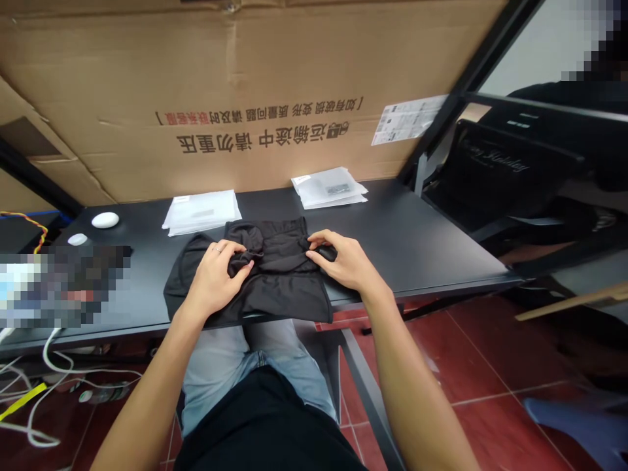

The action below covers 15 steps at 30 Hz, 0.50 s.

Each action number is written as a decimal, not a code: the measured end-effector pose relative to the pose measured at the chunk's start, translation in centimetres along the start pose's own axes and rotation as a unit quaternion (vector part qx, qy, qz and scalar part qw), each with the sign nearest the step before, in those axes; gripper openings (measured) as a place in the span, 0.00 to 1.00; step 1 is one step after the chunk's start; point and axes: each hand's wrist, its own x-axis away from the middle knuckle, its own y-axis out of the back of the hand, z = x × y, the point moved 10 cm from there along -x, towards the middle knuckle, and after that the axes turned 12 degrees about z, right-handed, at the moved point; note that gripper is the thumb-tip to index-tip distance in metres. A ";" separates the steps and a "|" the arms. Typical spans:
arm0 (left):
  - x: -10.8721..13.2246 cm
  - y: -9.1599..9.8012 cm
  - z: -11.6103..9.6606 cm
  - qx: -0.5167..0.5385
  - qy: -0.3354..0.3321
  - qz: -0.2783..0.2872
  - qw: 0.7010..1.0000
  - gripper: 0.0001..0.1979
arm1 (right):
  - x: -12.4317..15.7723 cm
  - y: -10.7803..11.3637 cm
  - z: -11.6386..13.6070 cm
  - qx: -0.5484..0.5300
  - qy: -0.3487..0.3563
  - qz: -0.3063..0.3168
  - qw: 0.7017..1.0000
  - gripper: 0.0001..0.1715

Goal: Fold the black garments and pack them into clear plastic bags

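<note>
A black cloth garment [287, 291] lies spread and partly folded at the front edge of the dark desk; its exact kind I cannot tell. My left hand [220, 271] pinches a bunched part of it near the middle, a ring on one finger. At the garment's right side my right hand [338, 256] grips its edge between thumb and fingers. Behind the cloth lie two flat white plastic packets: the left packet [202, 210] is just beyond my left hand, and the right packet [330, 188] lies farther back on the right.
A large cardboard panel [265, 65] stands along the back of the desk [422, 242]. Two white rounded objects [105, 220] sit at the left, near a blurred-out item. White cables [73, 373] hang at the lower left. A black chair [510, 163] stands to the right.
</note>
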 end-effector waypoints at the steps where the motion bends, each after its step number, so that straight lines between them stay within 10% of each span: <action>1: 0.0 0.0 -0.1 -0.003 -0.001 0.000 1.000 0.11 | 0.0 0.0 0.0 0.000 0.001 0.002 1.000 0.11; 8: 0.3 1.5 0.2 0.015 0.065 -0.048 0.997 0.10 | 0.2 0.1 0.1 -0.004 0.004 0.007 1.000 0.13; 15: 3.4 6.4 4.8 -0.015 0.221 -0.148 0.964 0.21 | 0.0 -0.7 1.2 0.055 0.044 0.035 0.997 0.16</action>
